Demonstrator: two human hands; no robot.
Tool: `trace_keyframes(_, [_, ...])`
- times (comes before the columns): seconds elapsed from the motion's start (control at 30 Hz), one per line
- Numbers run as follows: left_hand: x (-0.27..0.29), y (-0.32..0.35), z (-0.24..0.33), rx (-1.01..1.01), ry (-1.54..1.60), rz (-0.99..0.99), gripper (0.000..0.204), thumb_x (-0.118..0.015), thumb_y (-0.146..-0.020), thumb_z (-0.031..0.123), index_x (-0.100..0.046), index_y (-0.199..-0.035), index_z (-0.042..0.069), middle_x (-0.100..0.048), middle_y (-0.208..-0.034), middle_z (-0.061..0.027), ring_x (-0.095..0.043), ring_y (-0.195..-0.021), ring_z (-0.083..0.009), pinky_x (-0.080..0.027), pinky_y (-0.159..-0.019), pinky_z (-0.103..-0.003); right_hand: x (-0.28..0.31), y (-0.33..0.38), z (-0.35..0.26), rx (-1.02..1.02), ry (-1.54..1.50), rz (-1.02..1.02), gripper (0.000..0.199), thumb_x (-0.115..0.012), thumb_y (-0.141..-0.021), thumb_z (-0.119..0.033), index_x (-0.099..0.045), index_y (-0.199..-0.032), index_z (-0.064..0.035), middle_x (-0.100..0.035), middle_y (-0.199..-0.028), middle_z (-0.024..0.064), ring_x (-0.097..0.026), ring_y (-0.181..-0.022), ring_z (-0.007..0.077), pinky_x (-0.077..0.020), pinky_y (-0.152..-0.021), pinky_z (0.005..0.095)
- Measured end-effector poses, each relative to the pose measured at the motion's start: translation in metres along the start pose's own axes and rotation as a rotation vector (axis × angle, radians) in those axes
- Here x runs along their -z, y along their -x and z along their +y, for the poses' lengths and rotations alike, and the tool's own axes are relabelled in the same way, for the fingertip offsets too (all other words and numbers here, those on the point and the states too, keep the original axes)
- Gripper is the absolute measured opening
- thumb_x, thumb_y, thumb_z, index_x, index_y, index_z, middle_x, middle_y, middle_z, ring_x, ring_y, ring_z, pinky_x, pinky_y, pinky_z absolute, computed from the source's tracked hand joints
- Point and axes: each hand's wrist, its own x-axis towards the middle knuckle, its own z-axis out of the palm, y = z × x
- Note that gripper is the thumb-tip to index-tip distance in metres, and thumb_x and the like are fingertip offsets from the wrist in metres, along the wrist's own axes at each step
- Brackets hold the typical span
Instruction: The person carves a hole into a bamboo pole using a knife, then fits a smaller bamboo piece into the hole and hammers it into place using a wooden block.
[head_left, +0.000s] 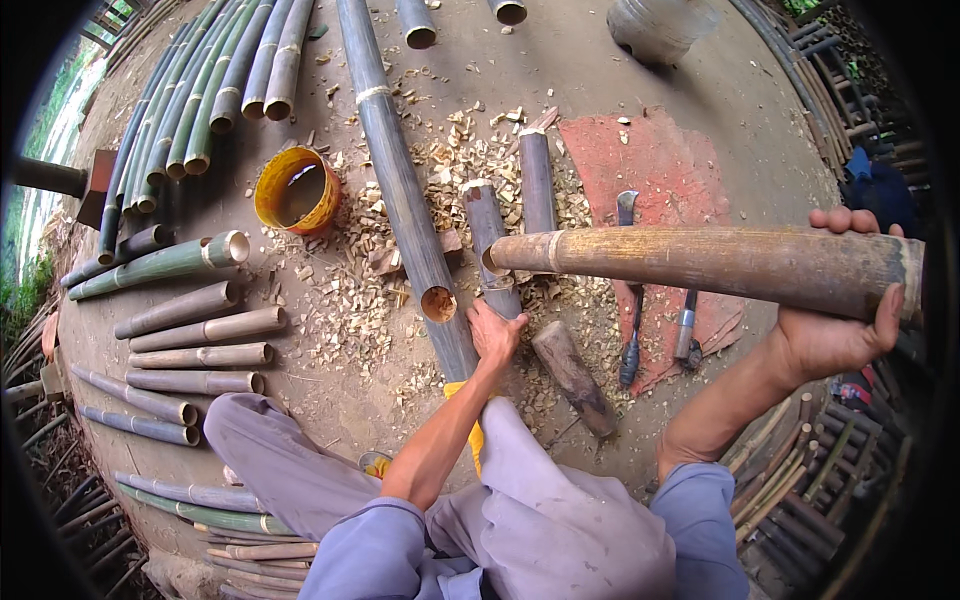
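Two hands of mine show in the head view, and the right one carries the load. My right grip (825,345) is closed around the wide end of a thick brown bamboo tube (700,262), fingers over the top and thumb along the near side. That tube lies almost level across the view, and its narrow end meets the side of a short dark bamboo tube (485,215) on my left; I cannot tell how far in it goes.

My left grip (495,332) is at the near end of that dark tube, just beside a long bamboo pole (400,190). I cannot tell whether it is clasped tight or only resting there. The long pole slants from the far edge toward my lap, with a round hole in it near my left fingers, and a yellow cloth (477,445) lies by my knee.

Pale wood chips (350,310) cover the ground around. A second short tube (537,180) stands just beyond the dark one, and a stubby log (573,378) lies nearer me. On the right, a red mat (680,170) bears a curved blade (627,207), partly behind the thick tube. A yellow bucket (325,205) of dark liquid sits left of the pole.
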Motion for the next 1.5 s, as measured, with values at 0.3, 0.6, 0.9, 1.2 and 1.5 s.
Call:
trace_keyframes(0.3, [0.003, -0.003, 0.006, -0.033, -0.043, 0.025, 0.073, -0.081, -0.064, 0.028, -0.038, -0.114, -0.003, -0.047, -0.116, -0.0248, -0.051, -0.108, -0.0420, -0.044, -0.092, -0.047, -0.008, 0.025, -0.027, -0.006, -0.279, -0.271, 0.067, -0.063, -0.072, -0.044, -0.047, -0.117, 0.0026, -0.047, -0.093, 0.0138, -0.049, -0.079, 0.0238, -0.0405, -0.073, 0.0404])
trace_keyframes(0.6, [-0.001, -0.001, 0.006, -0.120, -0.033, 0.030, 0.065, -0.078, -0.066, 0.024, -0.040, -0.110, -0.004, -0.048, -0.113, -0.0240, -0.051, -0.105, -0.0425, -0.044, -0.090, -0.047, -0.053, -0.041, 0.036, 0.065, -0.702, -0.829, 0.076, -0.058, -0.080, -0.051, -0.032, -0.129, 0.0007, -0.051, -0.093, 0.0201, -0.056, -0.077, 0.0305, -0.0496, -0.068, 0.0440])
trace_keyframes(0.9, [0.005, -0.005, 0.002, -0.085, -0.042, -0.012, 0.066, -0.077, -0.067, 0.027, -0.042, -0.112, -0.006, -0.047, -0.114, -0.0259, -0.051, -0.106, -0.0431, -0.044, -0.091, -0.047, -0.096, -0.024, 0.020, -0.295, -0.334, -0.509, 0.063, -0.058, -0.077, -0.041, -0.042, -0.120, 0.0025, -0.049, -0.096, 0.0166, -0.051, -0.083, 0.0265, -0.0422, -0.078, 0.0426])
trace_keyframes(1.2, [0.008, -0.001, 0.010, -0.076, -0.007, -0.066, 0.067, -0.077, -0.068, 0.026, -0.041, -0.115, -0.007, -0.047, -0.117, -0.0255, -0.051, -0.109, -0.0420, -0.045, -0.093, -0.045, -0.110, -0.004, 0.015, -0.085, -0.043, -0.343, 0.046, -0.059, -0.080, -0.032, -0.046, -0.109, 0.0010, -0.052, -0.088, 0.0151, -0.053, -0.078, 0.0245, -0.0458, -0.078, 0.0422])
trace_keyframes(1.5, [0.007, 0.007, -0.006, -0.206, 0.155, 0.000, 0.079, -0.076, -0.068, 0.026, -0.034, -0.127, -0.007, -0.040, -0.122, -0.0273, -0.041, -0.117, -0.0427, -0.036, -0.101, -0.046, -0.122, 0.004, -0.005, -0.068, -0.056, -0.521, 0.051, -0.059, -0.079, -0.020, -0.040, -0.121, -0.0001, -0.053, -0.091, 0.0157, -0.054, -0.082, 0.0250, -0.0457, -0.082, 0.0438])
